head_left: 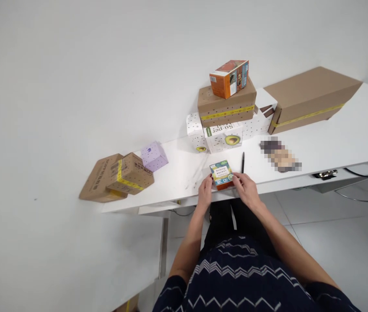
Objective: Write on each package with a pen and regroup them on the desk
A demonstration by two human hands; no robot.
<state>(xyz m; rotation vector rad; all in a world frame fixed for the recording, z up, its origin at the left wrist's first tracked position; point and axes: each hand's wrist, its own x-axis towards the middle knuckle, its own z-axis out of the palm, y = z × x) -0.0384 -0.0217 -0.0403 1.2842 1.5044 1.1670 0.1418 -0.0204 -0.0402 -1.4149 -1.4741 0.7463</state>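
Observation:
A small green, yellow and blue printed carton with a red-brown lower side rests at the front edge of the white table. My left hand grips its left side with bent fingers. On the opposite side, my right hand holds the carton near its right corner, thumb and fingers closed against it. Just beyond my right hand lies a black pen. The undersides of the fingers are partly hidden.
Behind stands a white avocado-print box under a brown carton and an orange box. To the right are a long brown carton and a pixelated patch. At left sit brown cartons and a lilac box.

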